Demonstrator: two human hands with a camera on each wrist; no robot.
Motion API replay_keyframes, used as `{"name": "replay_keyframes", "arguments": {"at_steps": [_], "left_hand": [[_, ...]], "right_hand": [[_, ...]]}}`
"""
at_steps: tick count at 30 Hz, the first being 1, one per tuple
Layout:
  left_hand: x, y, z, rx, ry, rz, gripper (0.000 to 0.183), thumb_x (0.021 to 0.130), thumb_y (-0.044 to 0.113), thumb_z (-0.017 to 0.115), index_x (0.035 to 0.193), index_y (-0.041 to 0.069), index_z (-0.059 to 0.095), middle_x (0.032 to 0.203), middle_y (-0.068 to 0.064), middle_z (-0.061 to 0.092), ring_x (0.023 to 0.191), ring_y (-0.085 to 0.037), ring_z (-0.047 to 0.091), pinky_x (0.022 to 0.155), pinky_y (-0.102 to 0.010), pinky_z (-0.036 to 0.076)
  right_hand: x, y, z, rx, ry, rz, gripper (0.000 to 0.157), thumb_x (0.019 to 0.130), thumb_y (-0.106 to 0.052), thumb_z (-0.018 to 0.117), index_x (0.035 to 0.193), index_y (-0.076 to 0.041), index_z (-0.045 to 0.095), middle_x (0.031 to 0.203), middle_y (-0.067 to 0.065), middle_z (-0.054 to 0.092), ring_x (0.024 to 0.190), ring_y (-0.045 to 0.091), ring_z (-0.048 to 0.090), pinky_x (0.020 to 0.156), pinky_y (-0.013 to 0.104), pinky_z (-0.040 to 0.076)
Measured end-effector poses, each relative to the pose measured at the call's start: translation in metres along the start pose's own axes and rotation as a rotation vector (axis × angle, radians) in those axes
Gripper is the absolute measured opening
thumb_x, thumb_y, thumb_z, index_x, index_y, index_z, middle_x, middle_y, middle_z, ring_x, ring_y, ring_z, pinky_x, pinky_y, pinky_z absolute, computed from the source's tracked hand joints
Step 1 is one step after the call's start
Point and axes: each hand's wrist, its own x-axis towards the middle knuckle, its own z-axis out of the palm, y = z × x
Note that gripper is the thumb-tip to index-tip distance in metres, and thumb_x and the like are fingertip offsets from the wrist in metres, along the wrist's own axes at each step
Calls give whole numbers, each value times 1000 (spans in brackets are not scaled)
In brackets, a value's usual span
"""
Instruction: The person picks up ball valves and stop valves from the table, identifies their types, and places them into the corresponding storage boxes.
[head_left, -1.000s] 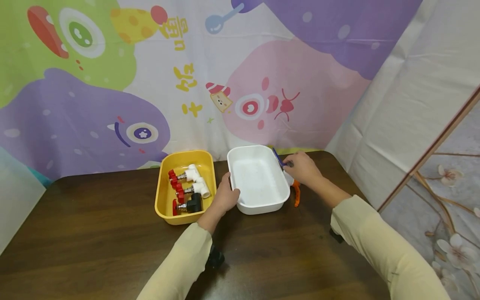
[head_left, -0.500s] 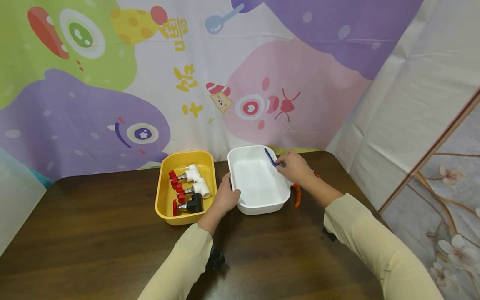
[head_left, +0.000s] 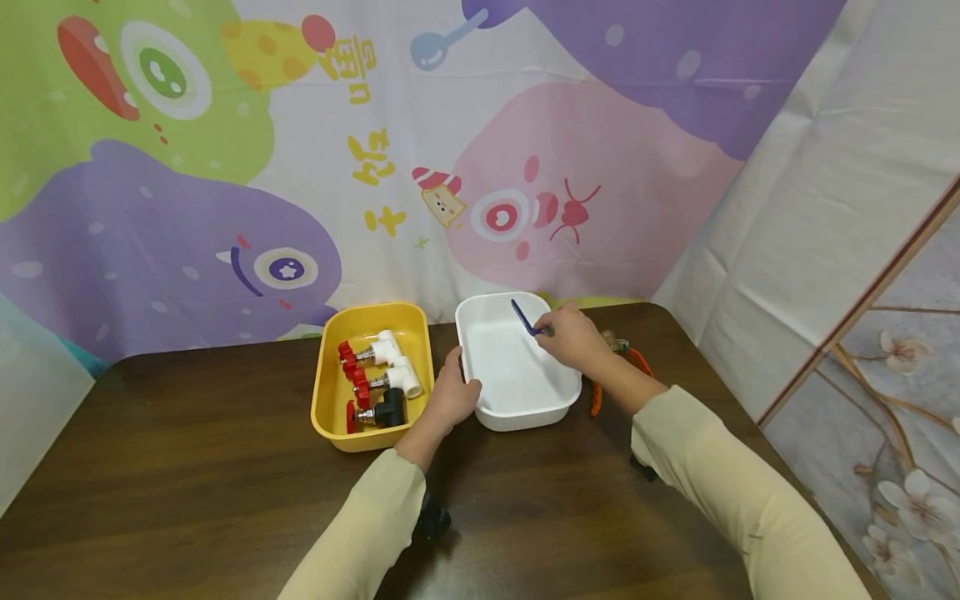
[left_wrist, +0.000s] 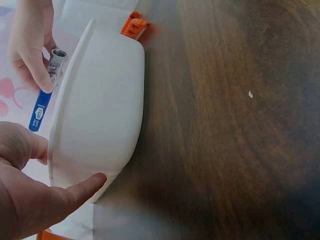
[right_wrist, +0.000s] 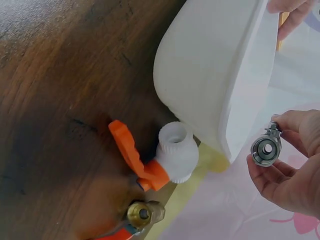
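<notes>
My left hand (head_left: 452, 387) grips the near left wall of a white plastic basin (head_left: 516, 350); in the left wrist view a finger (left_wrist: 85, 192) lies against its outer side and the thumb reaches behind the rim. Over the basin's right part, my right hand (head_left: 573, 335) pinches a metal ball valve (right_wrist: 266, 150) with a blue lever handle (left_wrist: 40, 110). The valve's round threaded opening faces the right wrist camera. In the head view the fingers cover most of its metal body, and the blue handle points up and left above the basin.
Left of the white basin stands a yellow basin (head_left: 318, 408) with red-handled valves, two white (head_left: 405, 379) and one black (head_left: 390, 408). Right of the white basin lie a white valve with an orange handle (right_wrist: 177, 155) and a brass valve (right_wrist: 142, 215). A patterned cloth hangs behind the table.
My right hand has carried the blue-handled ball valve left, from beside the white basin's right edge to over it. The brass valve has come into sight behind it. My left hand has stayed put.
</notes>
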Motion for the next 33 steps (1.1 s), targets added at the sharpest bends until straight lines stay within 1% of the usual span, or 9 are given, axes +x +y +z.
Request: {"name": "replay_keyframes", "arguments": {"at_steps": [6, 18, 26, 33], "left_hand": [[0, 0, 0, 2, -2, -4, 64, 92, 9, 48, 148, 2, 16, 146, -23, 34, 131, -33, 39, 106, -50, 37], [0, 0, 1, 1, 6, -5, 65, 91, 9, 48, 148, 2, 17, 146, -23, 34, 130, -33, 40, 106, -48, 37], [-1, 0, 0, 3, 19, 11, 65, 90, 8, 48, 147, 1, 18, 145, -24, 35, 129, -34, 41, 106, -48, 37], [-1, 0, 2, -7, 18, 3, 65, 90, 7, 48, 147, 1, 18, 146, -23, 35, 129, -32, 42, 106, -48, 37]], "right_hand": [[2, -4, 4, -2, 6, -23, 22, 85, -18, 63, 102, -7, 72, 103, 16, 61, 92, 26, 54, 77, 40, 47], [6, -11, 10, 7, 14, -41, 21, 84, -18, 65, 100, -7, 73, 99, 15, 62, 88, 24, 55, 75, 38, 48], [8, -15, 18, 18, -6, -33, 21, 84, -18, 65, 101, -8, 73, 100, 14, 60, 89, 24, 56, 77, 38, 49], [10, -17, 23, 23, -14, -29, 21, 83, -17, 66, 101, -8, 73, 99, 15, 59, 86, 24, 56, 77, 37, 49]]}}
